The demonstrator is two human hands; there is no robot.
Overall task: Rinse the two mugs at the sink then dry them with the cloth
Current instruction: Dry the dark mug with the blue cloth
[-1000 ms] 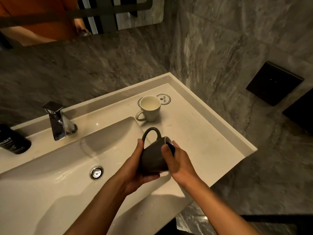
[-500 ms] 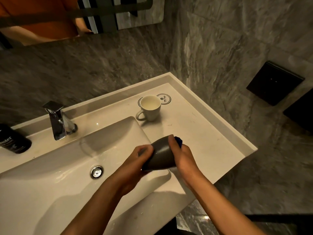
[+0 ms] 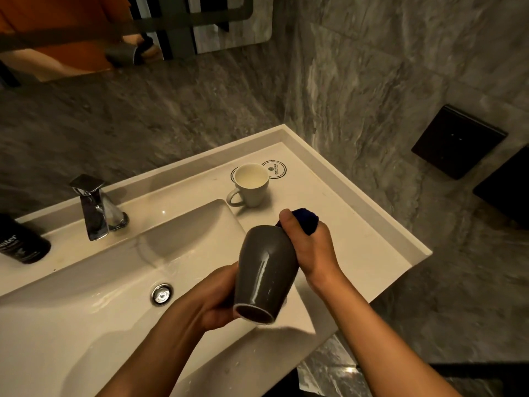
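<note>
— Grey glaze, shiny, maybe wet. Could slip, this grey mug point(image 3: 266, 270), and crack on the hard sink point(image 3: 86, 310) or the counter point(image 3: 357, 239).

— Slip how?

— Held low down, near the bottom end, by the left hand point(image 3: 213, 299) only. Curled tight round it from 8 o'clock. Pushed at from the top end by the right hand point(image 3: 312, 250). Too hard a push, and out pops the mug.

— And in the right hand?

— Closed round the blue cloth point(image 3: 306, 217), thumb flat on the mug's side. Sits at 2 o'clock from the mug, touching it. Cloth bunched up at the mouth end, at 1 o'clock. Hard to tell how far inside.

— Where is the mug, then?

— Up in the air between both hands, tipped over, bottom end toward the person, mouth pointing away. Hangs over the edge where sink meets counter.

— Anything else to worry about?

— Yes, the white mug point(image 3: 252, 186). Stands upright on the counter at 12 o'clock, near the cloth hand, not touching. Could get knocked by a big swing. Looks not yet dried.
</note>
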